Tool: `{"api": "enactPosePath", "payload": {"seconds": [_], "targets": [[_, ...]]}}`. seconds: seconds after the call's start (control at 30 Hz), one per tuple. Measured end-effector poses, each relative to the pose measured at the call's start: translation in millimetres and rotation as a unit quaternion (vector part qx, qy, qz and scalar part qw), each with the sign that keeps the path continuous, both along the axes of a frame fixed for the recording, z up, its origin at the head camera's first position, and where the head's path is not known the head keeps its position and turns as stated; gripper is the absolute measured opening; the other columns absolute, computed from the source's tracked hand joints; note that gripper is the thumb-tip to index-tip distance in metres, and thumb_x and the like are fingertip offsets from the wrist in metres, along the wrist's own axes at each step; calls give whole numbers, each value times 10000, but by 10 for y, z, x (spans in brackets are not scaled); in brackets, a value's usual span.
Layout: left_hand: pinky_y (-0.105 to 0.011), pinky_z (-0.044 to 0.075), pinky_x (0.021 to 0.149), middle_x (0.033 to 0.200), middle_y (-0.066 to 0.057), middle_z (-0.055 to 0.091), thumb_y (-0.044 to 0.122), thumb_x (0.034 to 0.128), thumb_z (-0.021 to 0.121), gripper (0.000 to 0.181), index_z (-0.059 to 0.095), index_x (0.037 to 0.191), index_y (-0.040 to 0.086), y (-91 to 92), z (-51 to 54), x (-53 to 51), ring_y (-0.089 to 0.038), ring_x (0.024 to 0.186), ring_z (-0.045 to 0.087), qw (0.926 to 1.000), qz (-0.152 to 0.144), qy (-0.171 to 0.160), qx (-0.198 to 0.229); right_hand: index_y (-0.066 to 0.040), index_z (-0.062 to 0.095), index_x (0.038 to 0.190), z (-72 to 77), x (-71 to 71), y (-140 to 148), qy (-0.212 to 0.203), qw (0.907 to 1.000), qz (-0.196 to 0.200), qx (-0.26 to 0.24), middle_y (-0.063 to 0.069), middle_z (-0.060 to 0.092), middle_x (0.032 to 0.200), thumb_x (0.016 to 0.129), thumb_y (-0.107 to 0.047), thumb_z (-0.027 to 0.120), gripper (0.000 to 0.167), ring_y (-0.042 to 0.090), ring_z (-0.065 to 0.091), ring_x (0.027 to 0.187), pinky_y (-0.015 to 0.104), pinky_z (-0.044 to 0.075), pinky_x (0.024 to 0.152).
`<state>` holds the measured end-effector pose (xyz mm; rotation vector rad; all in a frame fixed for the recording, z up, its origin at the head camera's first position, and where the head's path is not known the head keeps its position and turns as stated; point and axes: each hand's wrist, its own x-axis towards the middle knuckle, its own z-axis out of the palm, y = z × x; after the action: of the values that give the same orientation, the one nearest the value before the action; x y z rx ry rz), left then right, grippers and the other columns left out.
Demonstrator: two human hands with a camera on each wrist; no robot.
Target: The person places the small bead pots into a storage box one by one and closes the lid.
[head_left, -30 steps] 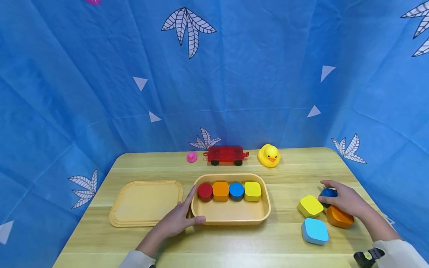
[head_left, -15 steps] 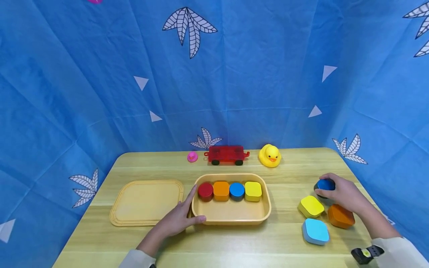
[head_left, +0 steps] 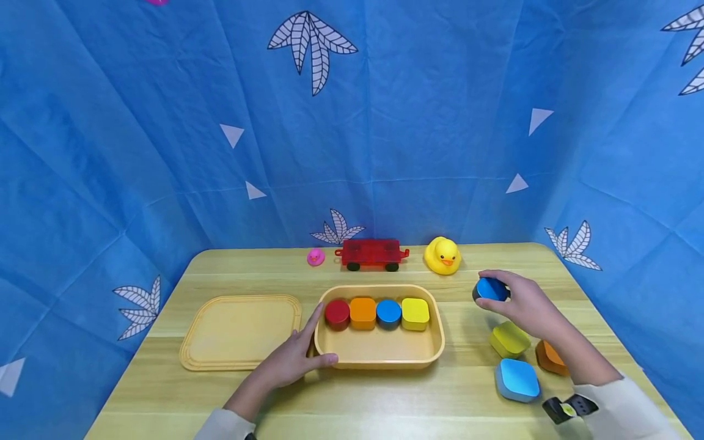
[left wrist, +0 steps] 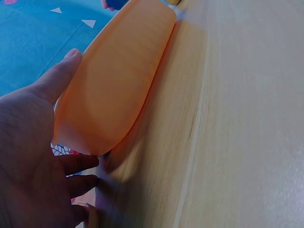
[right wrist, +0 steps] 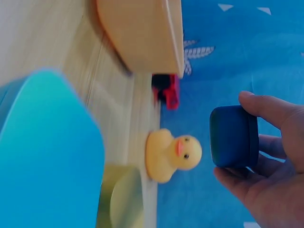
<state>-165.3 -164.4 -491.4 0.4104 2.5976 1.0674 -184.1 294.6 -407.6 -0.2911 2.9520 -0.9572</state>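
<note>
My right hand (head_left: pixel 525 299) pinches a dark blue block (head_left: pixel 491 289) between thumb and fingers, raised above the table right of the tan box. The right wrist view also shows this blue block (right wrist: pixel 233 137) in the fingers. My left hand (head_left: pixel 290 360) rests against the left end of the tan box (head_left: pixel 379 360), fingers extended along its side and thumb at the front. In the left wrist view, the thumb reaches the rim of the box (left wrist: pixel 114 80). Inside stand a red block (head_left: pixel 337 314), an orange block (head_left: pixel 363 313), a blue block (head_left: pixel 388 314) and a yellow block (head_left: pixel 415 313) in a row.
Below the right hand lie a yellow block (head_left: pixel 509 340), a light blue block (head_left: pixel 517 380) and a partly hidden orange block (head_left: pixel 550 359). A tan lid (head_left: pixel 242 333) lies left. Along the back are a pink duck (head_left: pixel 316 257), a red wagon (head_left: pixel 372 253) and a yellow duck (head_left: pixel 442 256).
My right hand has lifted the dark blue block from beside the loose blocks and carried it left and toward the back. The left hand and the box have stayed in place.
</note>
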Motion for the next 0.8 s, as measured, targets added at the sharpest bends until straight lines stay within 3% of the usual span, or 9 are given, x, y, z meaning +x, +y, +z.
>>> {"api": "enactPosePath", "payload": {"seconds": [0.33, 0.53, 0.8], "targets": [[-617, 86, 1254, 1675, -145, 296, 564, 902, 741, 1078, 16, 1671, 349, -2, 18, 12, -492, 1453, 389, 10000, 26, -10, 41, -21, 562, 1438, 48, -3, -489, 251, 9969, 644, -371, 274, 563, 1423, 951, -262, 769, 581, 465, 583, 1219, 589, 565, 938], [-604, 73, 1259, 1681, -132, 287, 568, 905, 735, 1077, 8, 1670, 349, -3, 3, 8, -469, 1457, 397, 10000, 15, 29, 31, -105, 596, 1448, -32, -3, -735, 325, 9937, 896, -593, 177, 579, 1425, 921, -188, 799, 571, 400, 561, 1252, 571, 549, 981], [-602, 78, 1259, 1659, -155, 326, 532, 910, 749, 1079, 8, 1671, 340, -11, -5, 8, -481, 1425, 436, 9999, -44, 106, 106, -113, 598, 1396, -180, -19, -1129, 11, 9867, 1236, -1056, 111, 601, 1375, 894, -184, 828, 557, 318, 587, 1209, 515, 542, 1012]]}}
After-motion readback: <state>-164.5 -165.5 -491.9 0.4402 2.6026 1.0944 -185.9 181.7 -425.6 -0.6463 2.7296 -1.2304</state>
